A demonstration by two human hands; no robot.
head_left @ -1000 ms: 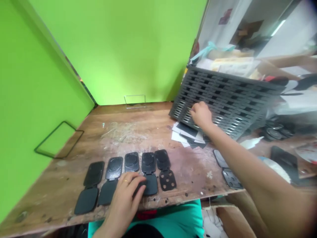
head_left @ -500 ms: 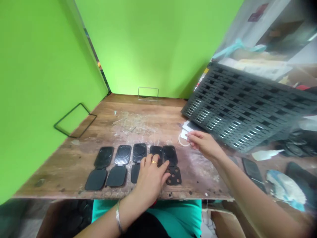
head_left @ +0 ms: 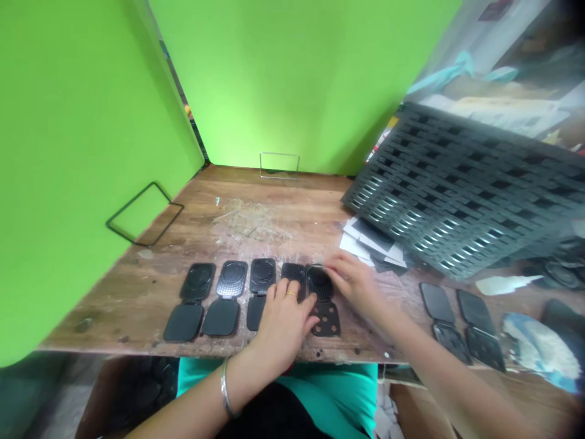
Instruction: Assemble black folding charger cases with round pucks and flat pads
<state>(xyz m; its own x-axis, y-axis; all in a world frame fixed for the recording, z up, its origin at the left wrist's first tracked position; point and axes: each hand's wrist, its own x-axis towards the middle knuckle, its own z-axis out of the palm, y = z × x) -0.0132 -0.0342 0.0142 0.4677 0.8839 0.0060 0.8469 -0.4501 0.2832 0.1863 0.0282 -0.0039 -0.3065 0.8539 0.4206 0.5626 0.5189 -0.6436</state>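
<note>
Several open black compact cases (head_left: 221,316) lie in a row along the front of the bench, lids hinged flat. My left hand (head_left: 284,311) rests palm down with fingers spread, partly covering the middle cases. At the right end of the row, a case (head_left: 320,283) has a ridged round well and a half with round holes. My right hand (head_left: 351,277) is at the upper edge of that case, fingertips pinched together. A thin pale ring (head_left: 316,265) seems to lie between fingertips and case, mostly hidden and blurred.
A dark slatted crate (head_left: 466,183) leans at the right, with white and black cards (head_left: 372,241) beneath its edge. Two more open compact cases (head_left: 436,303) lie right of my right arm, beside a crumpled blue and white cloth (head_left: 539,347). Wire stands (head_left: 145,213) touch the green panels.
My right hand has moved left and down with the pale ring, from beside the cards to the rightmost case. My left hand stays on the cases. The view has shifted slightly.
</note>
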